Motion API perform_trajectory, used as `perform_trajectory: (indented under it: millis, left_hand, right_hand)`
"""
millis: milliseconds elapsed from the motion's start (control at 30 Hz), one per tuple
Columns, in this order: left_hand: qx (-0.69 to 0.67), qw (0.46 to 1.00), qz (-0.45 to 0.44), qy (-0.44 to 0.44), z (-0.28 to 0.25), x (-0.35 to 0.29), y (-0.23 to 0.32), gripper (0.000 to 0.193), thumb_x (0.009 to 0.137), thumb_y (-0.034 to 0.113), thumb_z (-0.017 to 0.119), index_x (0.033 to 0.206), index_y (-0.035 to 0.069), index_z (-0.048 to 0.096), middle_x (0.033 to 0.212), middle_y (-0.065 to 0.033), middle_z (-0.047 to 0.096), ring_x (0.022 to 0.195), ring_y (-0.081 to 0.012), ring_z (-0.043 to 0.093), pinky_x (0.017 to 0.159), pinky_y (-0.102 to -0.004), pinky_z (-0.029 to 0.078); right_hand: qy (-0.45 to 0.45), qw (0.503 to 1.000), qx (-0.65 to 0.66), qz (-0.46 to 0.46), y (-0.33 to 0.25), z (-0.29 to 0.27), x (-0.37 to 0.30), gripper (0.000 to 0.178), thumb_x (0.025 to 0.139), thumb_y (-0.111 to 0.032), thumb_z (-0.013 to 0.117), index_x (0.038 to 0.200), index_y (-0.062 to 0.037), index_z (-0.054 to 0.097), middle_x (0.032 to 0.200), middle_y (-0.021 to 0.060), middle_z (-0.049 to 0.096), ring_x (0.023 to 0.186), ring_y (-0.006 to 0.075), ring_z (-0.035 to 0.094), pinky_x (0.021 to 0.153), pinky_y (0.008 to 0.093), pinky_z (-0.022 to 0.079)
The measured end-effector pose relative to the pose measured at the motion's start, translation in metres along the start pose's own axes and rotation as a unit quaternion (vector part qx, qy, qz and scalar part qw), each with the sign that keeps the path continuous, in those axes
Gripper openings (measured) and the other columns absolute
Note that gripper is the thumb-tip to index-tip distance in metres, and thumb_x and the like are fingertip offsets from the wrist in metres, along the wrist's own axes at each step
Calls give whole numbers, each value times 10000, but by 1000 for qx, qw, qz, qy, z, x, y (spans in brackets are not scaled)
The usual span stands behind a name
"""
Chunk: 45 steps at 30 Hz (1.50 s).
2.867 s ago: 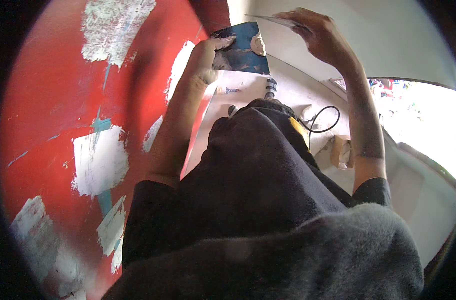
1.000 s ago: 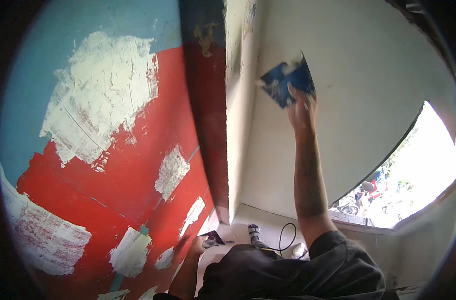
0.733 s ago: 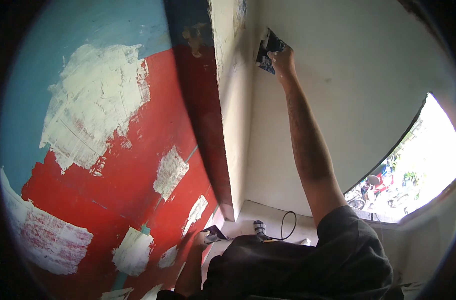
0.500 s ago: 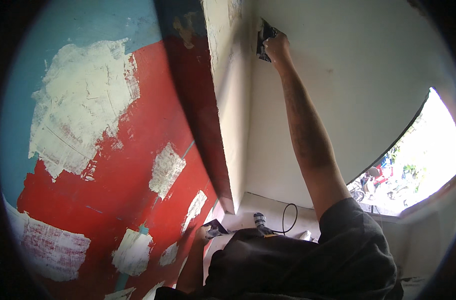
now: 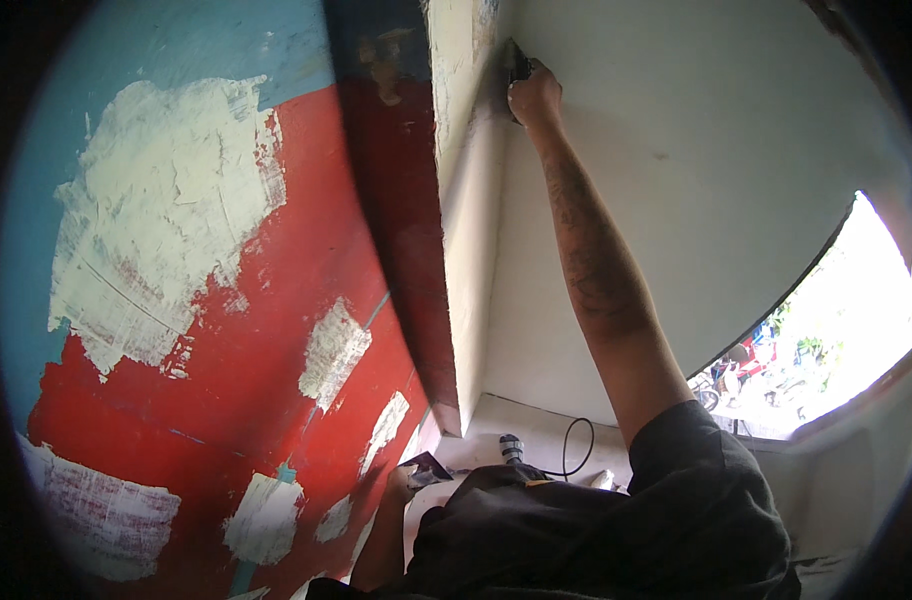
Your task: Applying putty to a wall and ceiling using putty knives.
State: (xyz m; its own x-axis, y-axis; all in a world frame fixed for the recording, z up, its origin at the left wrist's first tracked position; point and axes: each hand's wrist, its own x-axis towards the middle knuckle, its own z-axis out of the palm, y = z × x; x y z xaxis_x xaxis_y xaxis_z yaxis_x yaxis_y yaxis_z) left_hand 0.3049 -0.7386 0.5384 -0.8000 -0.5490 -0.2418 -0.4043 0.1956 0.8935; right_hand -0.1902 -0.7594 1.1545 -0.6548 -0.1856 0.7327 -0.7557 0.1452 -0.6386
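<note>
My right arm reaches far up to the inner corner. There my right hand [image 5: 537, 96] is closed round a dark, flat putty knife [image 5: 518, 62], whose blade is against or very near the white wall [image 5: 666, 200] beside the corner. Low down, next to the red wall, my left hand [image 5: 400, 484] is wrapped round a second dark, flat-bladed putty knife [image 5: 429, 467]. Its fingers are partly hidden. Whether any filler is on either blade, I cannot make out.
The red and blue wall [image 5: 316, 200] on the left bears several whitish filler patches [image 5: 166, 210]. A pale wall edge [image 5: 466, 270] juts out between the walls. At the right is a bright opening [image 5: 826, 340]. A black cable [image 5: 580, 450] loops on the floor below.
My right hand and its putty knife have shifted slightly left, into the corner, and the blade is now seen more edge-on. The view has tilted a little. My left hand keeps its hold.
</note>
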Motion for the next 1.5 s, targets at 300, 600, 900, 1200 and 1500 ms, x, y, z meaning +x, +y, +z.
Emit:
perform_trajectory:
  millis: [300,600,900,1200,1500]
  left_hand:
    - [-83,992,96,18,-8,-6,15,225,679,221,722,800,48,647,758,-77,652,694,-219,627,621,-325,495]
    - [108,978,178,26,-4,12,76,285,606,246,747,781,44,647,723,-145,631,683,-313,615,608,-358,486]
    - [72,994,84,-2,3,16,-38,197,734,16,633,927,-20,612,870,-76,647,792,-151,618,685,-274,501]
    - [25,999,-7,-31,-2,11,39,570,613,248,773,1046,-74,592,973,-206,639,906,-262,631,805,-320,493]
    - [132,990,43,-11,-4,13,39,624,554,241,786,1065,-60,592,1030,-229,618,1001,-280,603,871,-336,466]
  right_hand:
    - [-53,998,-31,-31,-12,13,-8,433,675,-11,486,1103,9,550,1056,246,581,1018,391,541,892,413,432]
    - [-2,992,-68,-106,1,-8,-26,353,692,2,526,1043,38,545,1057,242,549,990,400,532,870,425,434]
    - [6,991,-39,-127,-47,-8,-60,360,676,2,546,1036,24,552,1020,216,560,988,384,532,853,435,432]
    - [11,987,-65,-144,-67,-26,-93,392,676,-14,546,1068,6,541,1062,167,549,1018,336,521,878,437,358]
    - [43,980,84,-175,-65,-58,-117,388,705,49,494,1087,9,545,987,214,563,955,392,539,838,418,431]
